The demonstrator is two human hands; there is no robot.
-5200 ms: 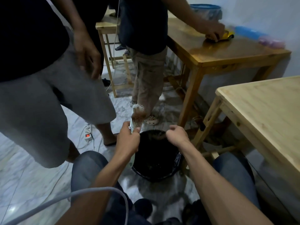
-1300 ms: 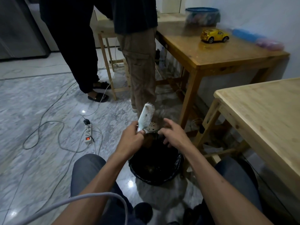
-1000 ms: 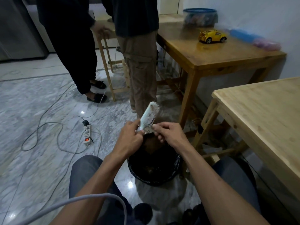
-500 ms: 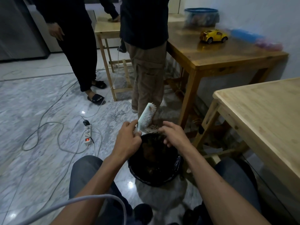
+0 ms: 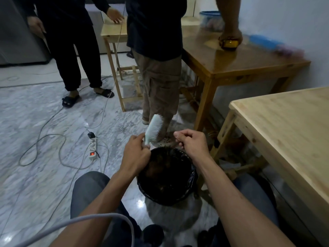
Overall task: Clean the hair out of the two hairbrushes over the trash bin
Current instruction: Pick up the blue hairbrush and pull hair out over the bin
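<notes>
My left hand point(image 5: 136, 151) grips the handle of a pale green hairbrush point(image 5: 154, 128), held upright with its white bristles facing right, just above the far left rim of the black trash bin point(image 5: 193, 177). My right hand point(image 5: 193, 142) hovers over the bin's far rim, to the right of the brush, fingers curled with thumb and fingertips pinched together; thin dark strands seem to hang from them toward the bin. Clumps of brown hair lie inside the bin. A second hairbrush is not visible.
Two people stand close beyond the bin; one point(image 5: 158, 68) reaches to a yellow toy car point(image 5: 229, 43) on the brown table point(image 5: 249, 66). A light wooden table point(image 5: 288, 125) is at my right. A power strip point(image 5: 92, 148) and cables lie on the marble floor at left.
The brown hair clump seen on the brush earlier is gone. My right hand pulled away from the bristles to the right and closed its fingers. A standing person reached for the toy car.
</notes>
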